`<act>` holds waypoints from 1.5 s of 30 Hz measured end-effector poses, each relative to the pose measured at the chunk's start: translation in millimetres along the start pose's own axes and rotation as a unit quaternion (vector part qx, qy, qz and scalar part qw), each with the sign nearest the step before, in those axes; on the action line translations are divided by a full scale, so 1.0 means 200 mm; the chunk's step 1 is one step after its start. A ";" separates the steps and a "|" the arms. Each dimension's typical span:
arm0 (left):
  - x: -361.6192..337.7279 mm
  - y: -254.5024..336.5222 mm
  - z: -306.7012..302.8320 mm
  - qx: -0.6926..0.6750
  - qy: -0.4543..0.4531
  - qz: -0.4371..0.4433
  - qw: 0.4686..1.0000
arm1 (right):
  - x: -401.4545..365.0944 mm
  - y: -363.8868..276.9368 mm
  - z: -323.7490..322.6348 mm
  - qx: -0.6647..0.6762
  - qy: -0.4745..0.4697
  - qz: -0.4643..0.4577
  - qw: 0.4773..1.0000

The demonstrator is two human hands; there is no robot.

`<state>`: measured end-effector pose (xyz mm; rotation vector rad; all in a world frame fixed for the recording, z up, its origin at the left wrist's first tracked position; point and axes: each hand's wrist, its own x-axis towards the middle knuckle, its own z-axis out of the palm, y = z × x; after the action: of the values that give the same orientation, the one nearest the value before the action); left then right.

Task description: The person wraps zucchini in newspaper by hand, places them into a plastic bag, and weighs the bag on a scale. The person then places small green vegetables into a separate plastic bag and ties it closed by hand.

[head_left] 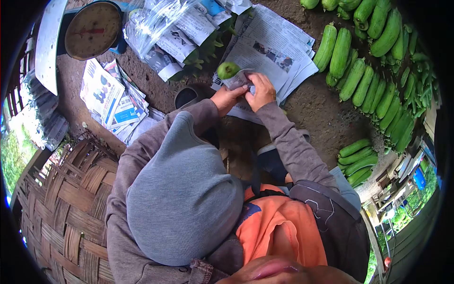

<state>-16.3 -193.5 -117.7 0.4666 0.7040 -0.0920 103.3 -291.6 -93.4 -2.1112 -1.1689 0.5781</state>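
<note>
A green gourd (pixel 228 70) lies in a piece of newspaper (pixel 236 81), its rounded end sticking out at the far left. My left hand (pixel 228 98) is closed round the wrapped lower part, with the thumb on the paper. Close beside it, my right hand (pixel 260 91) has its fingers closed on the paper's right edge. Beneath both hands is a stack of newspaper sheets (pixel 269 45) spread on the dirt ground. The rest of the gourd is hidden by paper and fingers.
Rows of green gourds (pixel 352 80) lie on the right, with a smaller pile (pixel 358 161) nearer me. Newspaper-wrapped gourds under clear plastic (pixel 177 40) stand ahead. At left are cut newspapers (pixel 111 97), a round dial scale (pixel 93 31) and a woven bamboo surface (pixel 71 208).
</note>
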 end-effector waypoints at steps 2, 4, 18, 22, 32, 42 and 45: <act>-0.04 0.06 0.03 0.031 0.019 0.041 0.999 | -0.01 -0.03 0.00 0.108 -0.029 0.096 0.989; -0.02 0.08 0.01 0.048 0.030 0.049 0.997 | -0.01 -0.01 0.02 0.196 -0.020 0.137 0.971; 0.05 0.19 0.17 0.079 0.140 0.101 0.982 | -0.03 -0.05 -0.16 0.235 -0.066 0.176 0.954; 0.04 0.30 0.28 -0.035 0.108 0.116 0.987 | 0.03 -0.27 -0.24 0.008 -0.019 -0.033 0.999; -0.20 1.02 0.53 0.758 0.082 0.390 0.517 | 0.31 -0.07 -0.57 0.391 0.042 0.065 0.917; 0.16 1.37 0.24 0.942 0.172 0.125 0.258 | 0.55 -0.02 -0.49 0.387 -0.007 0.025 0.922; 0.30 1.51 0.10 0.922 0.174 0.119 0.326 | 0.62 -0.01 -0.49 0.330 -0.028 -0.027 0.943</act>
<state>114.0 72.3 -27.1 2.9584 0.6196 -0.5570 227.9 -216.3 -31.5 -1.4915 -0.8888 0.8674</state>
